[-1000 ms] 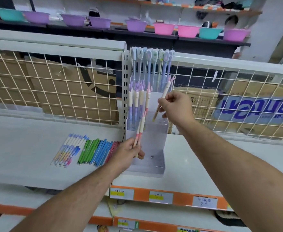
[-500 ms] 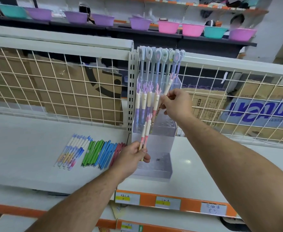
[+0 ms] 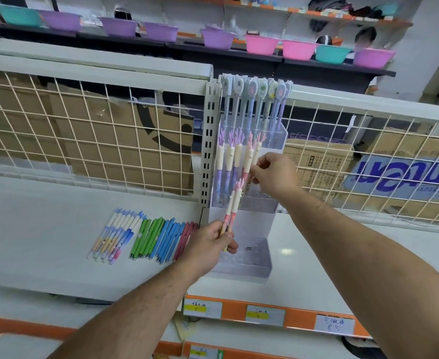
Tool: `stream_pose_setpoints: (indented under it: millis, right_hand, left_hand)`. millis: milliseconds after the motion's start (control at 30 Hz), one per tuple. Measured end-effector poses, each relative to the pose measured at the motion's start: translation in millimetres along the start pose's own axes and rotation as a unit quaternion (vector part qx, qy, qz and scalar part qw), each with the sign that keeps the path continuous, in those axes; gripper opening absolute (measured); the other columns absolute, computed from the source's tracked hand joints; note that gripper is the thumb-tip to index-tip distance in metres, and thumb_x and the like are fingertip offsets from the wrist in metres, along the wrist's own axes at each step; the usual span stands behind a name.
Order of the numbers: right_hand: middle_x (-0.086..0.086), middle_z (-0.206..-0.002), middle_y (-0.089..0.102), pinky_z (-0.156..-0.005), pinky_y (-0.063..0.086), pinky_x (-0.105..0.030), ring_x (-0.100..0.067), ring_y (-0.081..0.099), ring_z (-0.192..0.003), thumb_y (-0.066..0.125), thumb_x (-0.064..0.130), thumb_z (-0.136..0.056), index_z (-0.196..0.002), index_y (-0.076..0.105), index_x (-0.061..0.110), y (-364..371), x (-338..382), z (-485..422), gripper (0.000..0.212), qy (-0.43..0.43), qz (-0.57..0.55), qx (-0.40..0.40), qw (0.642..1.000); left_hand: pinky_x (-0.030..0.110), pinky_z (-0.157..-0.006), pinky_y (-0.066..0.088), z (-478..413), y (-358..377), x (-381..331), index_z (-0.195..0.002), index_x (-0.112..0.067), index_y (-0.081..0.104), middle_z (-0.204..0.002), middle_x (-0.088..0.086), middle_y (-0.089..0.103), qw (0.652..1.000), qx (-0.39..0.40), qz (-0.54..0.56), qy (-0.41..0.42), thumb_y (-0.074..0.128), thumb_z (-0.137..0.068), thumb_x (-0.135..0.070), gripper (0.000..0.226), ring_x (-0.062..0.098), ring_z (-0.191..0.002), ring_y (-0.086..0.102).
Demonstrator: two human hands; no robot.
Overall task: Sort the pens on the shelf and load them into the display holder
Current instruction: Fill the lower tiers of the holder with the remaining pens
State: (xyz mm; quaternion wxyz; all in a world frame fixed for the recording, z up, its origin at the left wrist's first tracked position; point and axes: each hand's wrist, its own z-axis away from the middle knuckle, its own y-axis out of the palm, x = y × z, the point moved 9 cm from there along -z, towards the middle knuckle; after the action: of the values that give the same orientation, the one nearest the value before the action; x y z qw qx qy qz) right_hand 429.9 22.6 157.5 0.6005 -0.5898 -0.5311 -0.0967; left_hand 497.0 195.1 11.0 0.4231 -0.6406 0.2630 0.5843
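Two pink pens (image 3: pixel 233 203) sit pinched in the left hand (image 3: pixel 208 244), at 6 o'clock of the display holder (image 3: pixel 254 257). The right hand (image 3: pixel 275 174) pinches one pen (image 3: pixel 256 151) into its mid row. Approx. half done, I'd judge: loose pens (image 3: pixel 145 234) lie on the shelf (image 3: pixel 44 242) at 9 o'clock.

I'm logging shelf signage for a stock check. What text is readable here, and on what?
Handwritten white shelf tag: characters, then what looks like "R 5"; uncertain.
Yellow-striped shelf tags: too small to read.
Cardboard box behind the mesh: large blue letters, inverted and cut off; unreadable.
Brown carton beside it: print blurred.
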Motion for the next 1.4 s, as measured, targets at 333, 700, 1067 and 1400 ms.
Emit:
stream_pose_setpoints:
  millis: [333, 700, 1067, 1400]
  right_hand:
    - [0.001, -0.076, 0.069, -0.074, 0.061, -0.041, -0.022, 0.071, -0.077, 0.075, 0.023, -0.089, -0.082, 0.069, 0.015, 1.0, -4.1, 4.7, 0.013, -0.007, 0.016, 0.004, 1.000]
    - [0.002, -0.061, 0.065, -0.041, 0.041, -0.022, -0.015, 0.061, -0.054, 0.076, 0.009, -0.084, -0.081, 0.068, 0.012, 16.5, -18.9, 75.1, 0.009, 0.015, -0.132, 0.128, 0.983]
    - [-0.009, -0.071, 0.073, -0.043, 0.050, -0.028, -0.016, 0.073, -0.061, 0.074, 0.016, -0.091, -0.079, 0.058, 0.006, -6.9, 2.2, 65.9, 0.023, 0.003, -0.170, 0.043, 0.984]
    - [0.000, -0.070, 0.073, -0.052, 0.059, -0.029, -0.013, 0.074, -0.066, 0.071, 0.022, -0.094, -0.084, 0.062, 0.014, -54.3, 21.0, 21.4, 0.016, -0.009, -0.133, -0.087, 0.987]
  left_hand:
    - [0.040, -0.091, 0.050, 0.2, 1.6, 0.6, -0.094, -0.027, 0.063, -0.086, -0.009, 0.075, 1.000, 0.012, -0.004, 0.002, 0.051, -0.101, -0.027, 0.014, 0.005, -0.084, 0.071]
    - [0.051, -0.096, 0.050, -2.3, 2.9, 3.7, -0.091, -0.025, 0.065, -0.086, -0.002, 0.076, 1.000, 0.012, 0.027, 0.010, 0.054, -0.100, -0.022, 0.014, 0.015, -0.085, 0.073]
    - [0.050, -0.100, 0.048, -2.6, 3.1, 4.0, -0.099, -0.028, 0.068, -0.089, -0.005, 0.076, 1.000, 0.009, 0.028, 0.005, 0.050, -0.102, -0.023, 0.019, 0.012, -0.089, 0.073]
    - [0.043, -0.100, 0.048, -3.6, 3.6, 6.0, -0.100, -0.028, 0.066, -0.089, -0.008, 0.076, 1.000, 0.016, 0.012, -0.001, 0.047, -0.103, -0.024, 0.020, 0.006, -0.089, 0.072]
